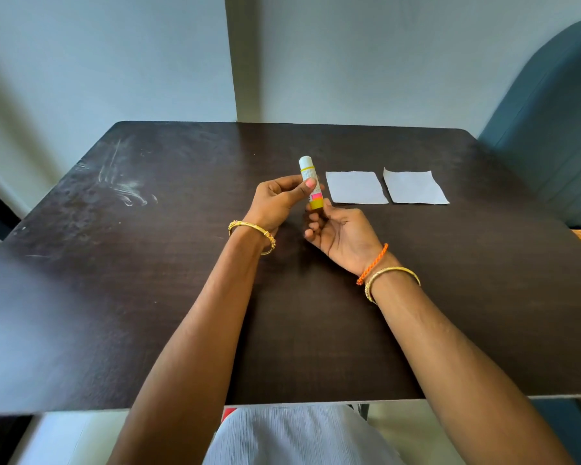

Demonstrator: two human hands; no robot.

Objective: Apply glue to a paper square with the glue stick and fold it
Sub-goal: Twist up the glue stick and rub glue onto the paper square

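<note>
We have the glue stick [311, 182] upright above the table [182, 297], held in both hands, white cap end up, yellow base down. Left hand [279, 204] is wrapped round the middle of the barrel, thumb across the front. Right hand [341, 234] is palm-up, fingertips curled on the yellow base from below. Cap looks still on.

Taking the stick as our landmark:
- Paper square [355, 187] lies flat just right of it, near edge roughly level with the stick's base. Not touching either hand.
- Second square [414, 187] lies further right, a narrow strip of bare table between the two. Its far-left corner is lifted a little, and there are creases across it.
- Smudges [125, 186] sit well left of the stick, toward the far-left corner of the table.
- Far table edge is well behind the stick, against the wall [349, 62]. Near edge is well in front, at our lap.
- Chair [550, 129] stands past the table's right edge, beyond the second square.

Room to move: wide bare table left of the stick and all the way in front of it, down to the near edge, crossed only by our forearms. The right side is tighter, with the squares sitting there and less table before the right edge.

Bangle [252, 229] on the left wrist, orange band [372, 264] and another bangle on the right.
</note>
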